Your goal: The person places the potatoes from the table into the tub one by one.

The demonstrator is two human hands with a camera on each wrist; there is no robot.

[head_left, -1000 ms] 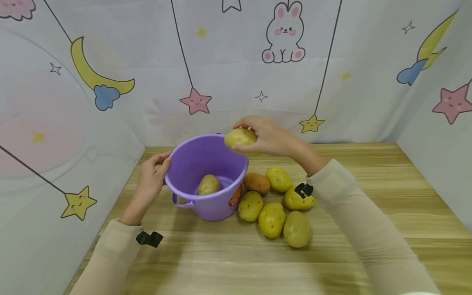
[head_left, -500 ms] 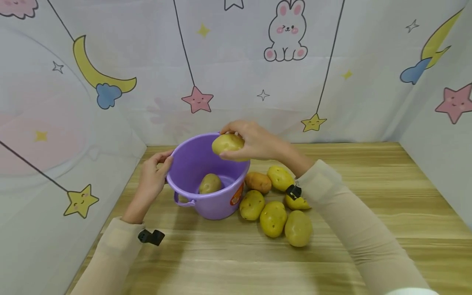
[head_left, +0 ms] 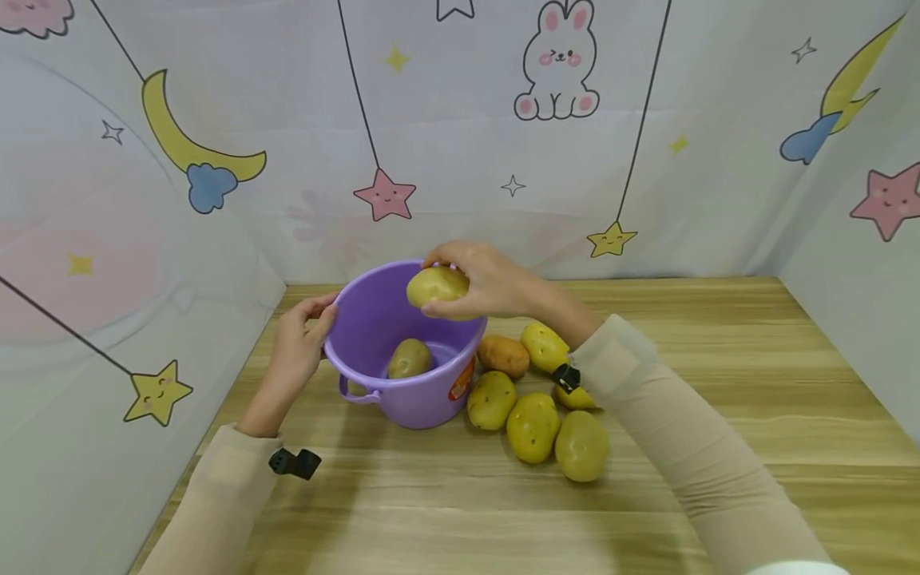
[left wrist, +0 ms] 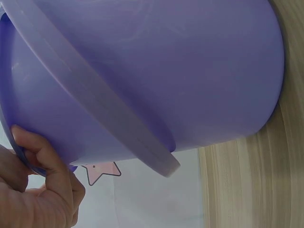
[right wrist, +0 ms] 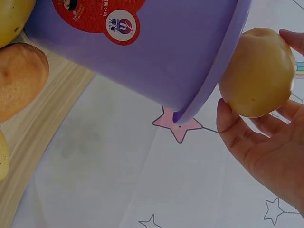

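Note:
A purple bucket [head_left: 424, 403] stands on the wooden table, one potato [head_left: 410, 358] lying on its bottom. My left hand [head_left: 296, 339] grips the bucket's rim at the left; in the left wrist view its fingers [left wrist: 42, 154] curl over that rim. Between the thumb and fingers of my right hand [head_left: 496, 283] is a yellow potato [head_left: 435, 289], held over the right back part of the bucket's mouth. In the right wrist view this potato [right wrist: 259, 73] overlaps the rim, with fingertips around its sides.
Several potatoes lie right of the bucket, among them a brownish one [head_left: 503, 356] and a yellow one [head_left: 533, 427]. My right sleeve partly hides one more. A handle [head_left: 359, 393] hangs at the bucket's front left. A printed curtain [head_left: 460, 144] stands behind the table.
My right hand has carried the potato left and slightly down, from beside the bucket's right rim to over its mouth. My left hand keeps its hold on the rim.

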